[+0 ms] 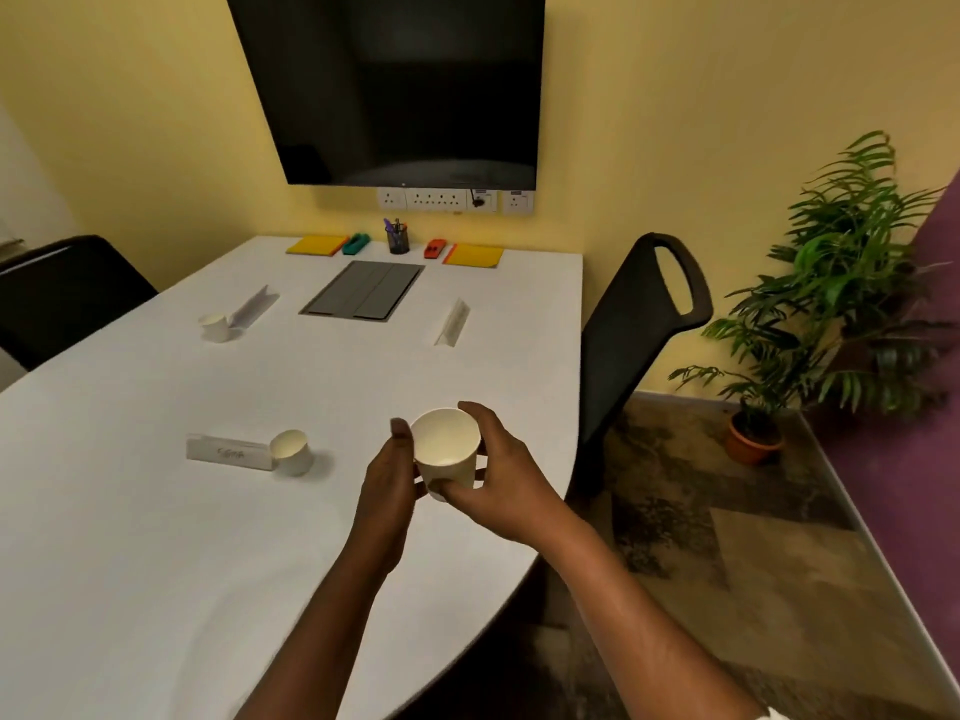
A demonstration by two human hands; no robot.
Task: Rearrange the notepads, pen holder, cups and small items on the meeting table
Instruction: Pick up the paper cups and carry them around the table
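The head view shows a paper cup (447, 449) held upright between both hands above the surface (156, 537) near its right edge, the right hand (493, 480) wrapping its far side, the left hand (387, 485) pressing its near-left wall, with the unpaired name card (453, 322) lying ahead beyond the grip.

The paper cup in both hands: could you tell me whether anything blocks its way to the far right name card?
Nothing visible does. The paper cup and the name card are separated only by bare white table.
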